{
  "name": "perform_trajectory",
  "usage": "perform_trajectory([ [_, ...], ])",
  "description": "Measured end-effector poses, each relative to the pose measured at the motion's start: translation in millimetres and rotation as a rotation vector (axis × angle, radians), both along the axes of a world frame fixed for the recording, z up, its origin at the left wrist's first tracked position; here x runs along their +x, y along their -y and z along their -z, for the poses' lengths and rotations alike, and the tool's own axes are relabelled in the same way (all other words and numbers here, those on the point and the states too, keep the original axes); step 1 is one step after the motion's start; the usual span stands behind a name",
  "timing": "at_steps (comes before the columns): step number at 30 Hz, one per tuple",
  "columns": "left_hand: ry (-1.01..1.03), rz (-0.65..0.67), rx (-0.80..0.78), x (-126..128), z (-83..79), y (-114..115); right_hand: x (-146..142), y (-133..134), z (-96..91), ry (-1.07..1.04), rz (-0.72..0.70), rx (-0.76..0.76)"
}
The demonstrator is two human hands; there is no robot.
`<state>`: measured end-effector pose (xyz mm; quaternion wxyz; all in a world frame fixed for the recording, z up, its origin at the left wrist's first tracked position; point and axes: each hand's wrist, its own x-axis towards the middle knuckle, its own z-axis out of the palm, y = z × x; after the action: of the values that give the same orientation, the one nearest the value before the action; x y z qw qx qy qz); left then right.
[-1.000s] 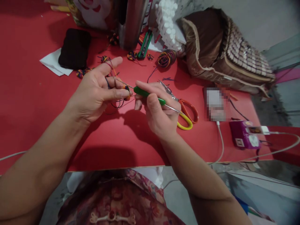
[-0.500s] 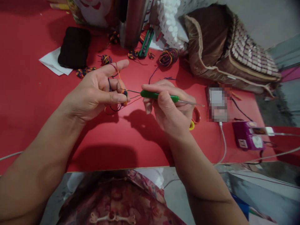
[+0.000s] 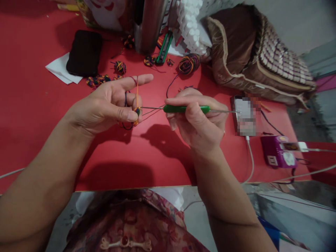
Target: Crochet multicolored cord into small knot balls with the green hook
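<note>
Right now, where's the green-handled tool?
In the head view, the green-handled tool is in the right hand, right of centre, its left end at the yarn piece in the left hand.

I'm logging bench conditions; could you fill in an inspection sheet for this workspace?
Surface: red tabletop, shadowed near the front edge.
Job's things: small multicoloured yarn piece; green-handled tool, its tip at that piece; wound yarn ball.
Clutter: dark case overlapping white paper; green cutter.
Hands: left hand pinches the yarn piece; right hand grips the green-handled tool.
Cables: white cables at the pixelated device and purple box.
Surroundings: brown padded item, back right; grey floor.
</note>
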<state>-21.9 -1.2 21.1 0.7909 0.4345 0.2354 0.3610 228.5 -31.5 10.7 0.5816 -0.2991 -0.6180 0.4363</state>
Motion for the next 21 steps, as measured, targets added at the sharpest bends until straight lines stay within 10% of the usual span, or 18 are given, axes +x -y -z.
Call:
perform_trajectory([
  [19, -0.057, 0.271, 0.116, 5.1, 13.8, -1.4, -4.0, -5.1, -8.6, -0.131, -0.198, -0.092],
  [21, -0.11, 0.103, 0.194, 2.7, 18.7, -1.2, -5.7, -4.4, -8.7, -0.126, -0.175, -0.128],
])
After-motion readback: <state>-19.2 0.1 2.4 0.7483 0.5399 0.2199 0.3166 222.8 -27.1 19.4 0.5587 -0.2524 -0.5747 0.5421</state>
